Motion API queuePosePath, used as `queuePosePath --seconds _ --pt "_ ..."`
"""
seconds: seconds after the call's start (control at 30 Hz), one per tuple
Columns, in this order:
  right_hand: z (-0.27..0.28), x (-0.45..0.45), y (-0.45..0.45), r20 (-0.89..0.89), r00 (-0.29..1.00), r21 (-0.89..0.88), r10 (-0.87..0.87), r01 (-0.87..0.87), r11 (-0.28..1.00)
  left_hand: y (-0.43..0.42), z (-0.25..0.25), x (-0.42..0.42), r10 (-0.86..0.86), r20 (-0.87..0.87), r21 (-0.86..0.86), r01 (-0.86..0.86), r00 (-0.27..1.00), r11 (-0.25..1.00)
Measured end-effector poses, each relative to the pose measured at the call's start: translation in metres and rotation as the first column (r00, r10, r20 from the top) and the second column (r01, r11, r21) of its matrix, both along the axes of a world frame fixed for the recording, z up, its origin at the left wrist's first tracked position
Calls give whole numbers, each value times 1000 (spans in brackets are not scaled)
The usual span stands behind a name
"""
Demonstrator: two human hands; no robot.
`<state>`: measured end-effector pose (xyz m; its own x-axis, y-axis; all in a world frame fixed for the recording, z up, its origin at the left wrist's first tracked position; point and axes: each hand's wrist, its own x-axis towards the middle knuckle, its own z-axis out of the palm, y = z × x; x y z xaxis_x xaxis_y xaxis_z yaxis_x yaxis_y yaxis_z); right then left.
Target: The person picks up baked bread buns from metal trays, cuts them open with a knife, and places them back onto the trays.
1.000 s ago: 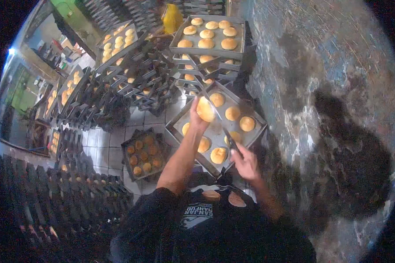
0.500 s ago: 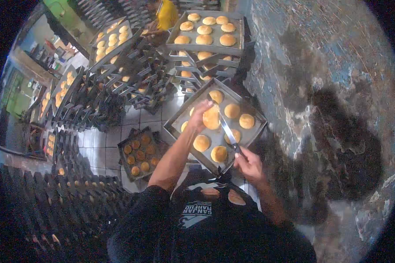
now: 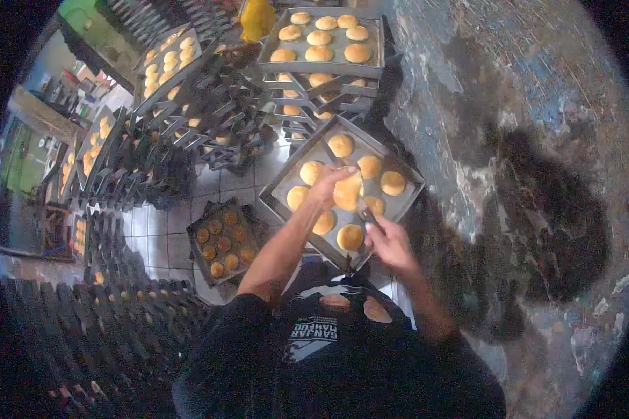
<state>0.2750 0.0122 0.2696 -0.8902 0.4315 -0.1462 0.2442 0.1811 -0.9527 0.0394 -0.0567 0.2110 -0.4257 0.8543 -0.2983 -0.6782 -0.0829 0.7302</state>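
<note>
My left hand (image 3: 328,187) grips a golden round bun (image 3: 348,193) above a square metal tray (image 3: 279,183). My right hand (image 3: 391,244) is closed around the dark handle of a knife (image 3: 367,215), whose blade meets the right side of the bun and is mostly hidden there. Several buns lie spread over the tray under my hands, among them one at the near corner (image 3: 349,237) and one at the far corner (image 3: 340,146).
Beyond the tray rises a stack of bun trays (image 3: 321,68). More stacks stand at the left, and a low tray (image 3: 223,241) sits near the tiled floor (image 3: 168,241). A stained wall (image 3: 510,174) runs along the right. A person in yellow (image 3: 257,19) is at the back.
The knife has moved from beside the bun to its right edge, with less blade showing. My left hand and the bun have shifted slightly right. The view has shifted a little.
</note>
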Motion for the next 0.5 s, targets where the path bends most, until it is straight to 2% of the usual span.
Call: queuePosePath --seconds 0.07,0.1,0.13,0.2,0.23,0.3,0.37,0.4,0.43,0.47,0.5 --pt "-1 -20 7 67 998 59 -11 7 998 5 -1 10 89 -184 19 -86 979 996" --pt "16 -21 8 146 989 -10 5 -4 1000 3 2 6 101 -68 13 -100 993 995" --pt "19 -17 8 144 990 -13 7 -5 1000 1 4 -3 101 -70 10 -101 992 995" --pt "15 7 6 176 983 -45 42 -35 998 -6 3 -15 162 67 86 -167 985 982" --pt "3 20 0 186 981 -48 53 -45 998 -9 -1 -20 151 84 120 -160 985 980" --pt "-12 32 -13 44 998 -16 -38 39 999 -13 -4 -21 205 91 119 -215 975 969" --pt "-9 27 -15 100 994 -85 -42 51 995 -12 -5 -14 242 98 120 -253 965 960" --pt "-3 21 -16 152 987 -155 -47 71 985 -12 -5 -4 238 177 78 -255 955 964" --pt "-22 6 -15 -12 998 -62 -54 54 997 -9 -8 4 235 255 36 -252 938 967" --pt "-37 -3 -8 -3 998 -70 -63 63 996 -5 -12 9 229 261 26 -244 938 969" --pt "-35 -24 -2 79 996 -52 -43 47 998 -2 -19 14 225 208 12 -232 952 973"
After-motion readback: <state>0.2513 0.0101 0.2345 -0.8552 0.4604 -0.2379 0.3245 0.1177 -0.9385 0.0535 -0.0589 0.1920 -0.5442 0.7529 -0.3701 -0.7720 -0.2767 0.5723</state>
